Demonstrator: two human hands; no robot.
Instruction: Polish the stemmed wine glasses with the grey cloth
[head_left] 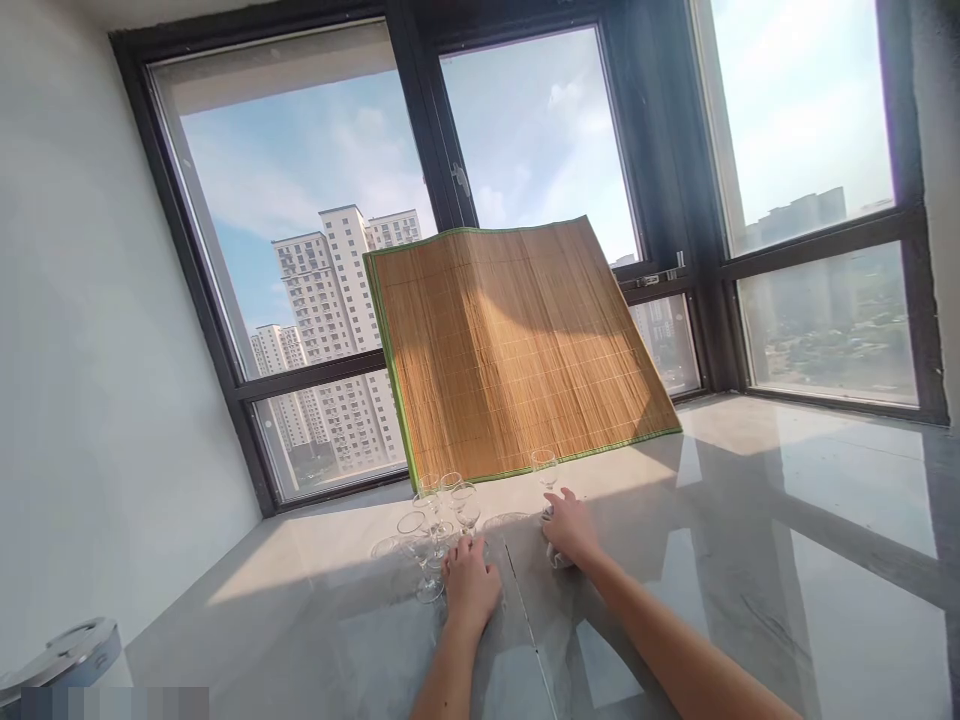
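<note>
A cluster of small clear stemmed glasses [414, 532] stands on the glossy grey surface, left of centre. My left hand [471, 582] is at the right side of this cluster, its bent fingers closed at the lower part of one stemmed glass [465, 503]. My own fingers partly hide that glass's foot. To the right, my right hand [573, 528] is closed around the lower part of another stemmed glass [544, 468], whose bowl shows above the fingers. Something whitish and crumpled, perhaps a cloth [556, 558], shows under this hand.
Behind the glasses a bamboo mat [525, 350] with green edging leans against the dark-framed windows [420, 110]. A white wall [112, 300] bounds the left side. A white cylindrical object [82, 650] sits at lower left. A dark seam runs along the glossy surface [750, 600].
</note>
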